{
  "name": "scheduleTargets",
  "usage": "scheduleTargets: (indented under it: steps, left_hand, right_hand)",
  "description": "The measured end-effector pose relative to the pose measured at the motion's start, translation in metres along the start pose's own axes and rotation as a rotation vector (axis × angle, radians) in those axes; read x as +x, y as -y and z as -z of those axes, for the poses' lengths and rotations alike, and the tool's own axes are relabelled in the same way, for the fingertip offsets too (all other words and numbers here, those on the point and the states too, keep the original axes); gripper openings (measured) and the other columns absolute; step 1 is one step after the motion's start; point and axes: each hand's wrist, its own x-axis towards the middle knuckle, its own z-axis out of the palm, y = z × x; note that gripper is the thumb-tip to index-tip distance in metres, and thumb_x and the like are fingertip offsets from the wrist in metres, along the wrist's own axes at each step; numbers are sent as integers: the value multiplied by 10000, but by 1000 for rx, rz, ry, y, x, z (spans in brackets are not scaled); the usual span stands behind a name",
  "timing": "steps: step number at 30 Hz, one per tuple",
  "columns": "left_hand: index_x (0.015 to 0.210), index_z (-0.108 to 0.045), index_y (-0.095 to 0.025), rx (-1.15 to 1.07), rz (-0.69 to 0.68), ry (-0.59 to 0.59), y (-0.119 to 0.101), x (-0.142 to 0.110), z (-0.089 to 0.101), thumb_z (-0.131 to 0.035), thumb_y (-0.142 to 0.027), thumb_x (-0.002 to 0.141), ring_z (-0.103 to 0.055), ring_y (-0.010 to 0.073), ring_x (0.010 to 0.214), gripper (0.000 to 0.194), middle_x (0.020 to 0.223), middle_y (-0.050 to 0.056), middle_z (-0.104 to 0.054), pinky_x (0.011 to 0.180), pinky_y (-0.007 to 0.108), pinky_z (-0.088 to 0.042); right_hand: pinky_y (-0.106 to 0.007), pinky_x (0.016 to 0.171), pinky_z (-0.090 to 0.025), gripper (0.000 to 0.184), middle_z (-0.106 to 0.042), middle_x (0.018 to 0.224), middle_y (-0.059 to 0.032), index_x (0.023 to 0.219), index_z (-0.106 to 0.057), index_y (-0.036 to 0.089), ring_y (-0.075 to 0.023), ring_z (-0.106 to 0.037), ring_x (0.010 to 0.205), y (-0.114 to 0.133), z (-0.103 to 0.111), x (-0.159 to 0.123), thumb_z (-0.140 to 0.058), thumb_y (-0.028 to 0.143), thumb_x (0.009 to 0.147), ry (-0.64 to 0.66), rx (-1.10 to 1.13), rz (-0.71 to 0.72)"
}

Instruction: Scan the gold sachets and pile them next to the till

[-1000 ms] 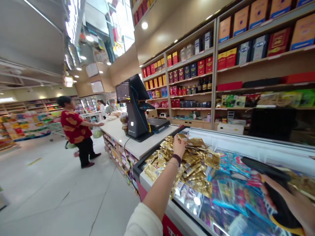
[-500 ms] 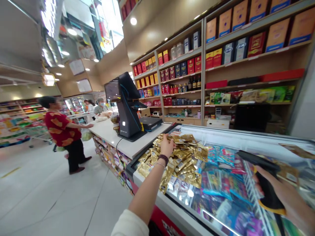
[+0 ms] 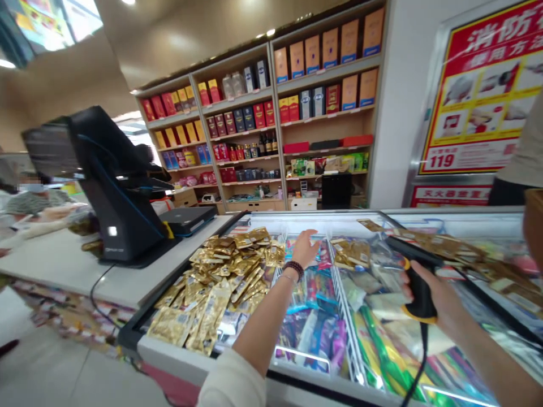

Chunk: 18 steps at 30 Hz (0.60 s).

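My left hand reaches out over the glass lid of a chest freezer, fingers stretched and apart, holding nothing. It hovers just right of a heap of gold foil packets lying on the glass. A dark bead bracelet sits on that wrist. My right hand is wrapped round the grip of a black and yellow barcode scanner, its cable hanging down. The scanner's head points left toward a smaller group of gold packets.
A black checkout terminal stands on the white counter to the left, with people behind it. Wooden shelves of boxes and bottles line the back wall. A red poster hangs at right, and another person's torso stands there.
The view has swung right. My left hand has left the gold packet heap and opened, moving right over the glass. The scanner in my right hand has come up and nearer the centre.
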Motion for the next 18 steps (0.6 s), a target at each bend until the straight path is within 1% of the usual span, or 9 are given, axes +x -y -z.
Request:
scheduleTargets:
  steps: [2,4,6,8,11,13,15,16,18]
  left_hand:
    - [1203,-672,-169,75,2,78,-14,3,-39,-699,-262,868,-622,272,1254,349,1291,142,-684,1128,410,-458]
    - [1232,-667,-161,136,51,138,-26,2,-72,-744,-363,841,-587,306,1291,447,1311,156,-666,1143,431,-432]
    - [1242,-662,-164,187,139,161,-36,-2,-98,-772,-478,801,-562,350,1301,552,1328,166,-646,1126,475,-429]
    - [1236,-658,-182,227,219,140,-41,-6,-115,-791,-547,759,-549,378,1295,615,1348,165,-620,1098,510,-429]
    - [1159,-677,-223,231,265,92,-40,-9,-125,-822,-532,730,-548,360,1280,549,1371,135,-593,1076,498,-427]
    - [1042,-701,-228,198,252,92,-35,-9,-125,-837,-462,737,-552,332,1276,408,1347,117,-607,1085,467,-419]
    - [1002,-697,-221,157,228,90,-28,-9,-122,-848,-360,736,-568,306,1262,336,1290,111,-643,1094,439,-414]
    - [1041,-688,-216,133,222,79,-25,-8,-120,-853,-304,726,-582,295,1248,366,1260,110,-662,1092,427,-418]
    - [1205,-637,-202,75,235,42,-19,-7,-116,-852,-207,702,-620,277,1201,547,1217,114,-694,1063,402,-444]
  right_hand:
    - [-183,343,-397,532,-603,579,32,820,-679,203,-101,-511,413,-1,3,-3,-960,539,518,-20,16,27]
    - [-174,350,-400,504,-607,585,36,842,-691,197,-94,-519,420,-5,4,-4,-945,528,559,-44,15,37]
    - [-173,349,-401,474,-611,589,34,837,-693,192,-91,-522,423,-8,4,-2,-928,523,592,-64,4,36]
    - [-175,342,-398,466,-608,584,35,836,-695,189,-91,-519,420,-10,3,0,-918,525,602,-77,-13,23]
    - [-176,337,-397,468,-609,582,39,843,-689,190,-93,-524,419,-11,2,2,-908,533,611,-86,-42,10]
    - [-176,338,-396,462,-609,581,40,833,-679,192,-93,-527,418,-11,0,1,-901,536,620,-84,-55,9]
    - [-176,339,-394,449,-608,578,40,822,-669,193,-92,-528,416,-10,-1,1,-895,531,632,-79,-64,8]
    - [-176,339,-393,441,-608,575,41,815,-665,193,-92,-527,414,-10,-2,0,-891,528,639,-79,-66,10]
    - [-177,342,-393,426,-608,572,40,809,-659,194,-91,-528,413,-10,-3,0,-883,522,654,-80,-69,14]
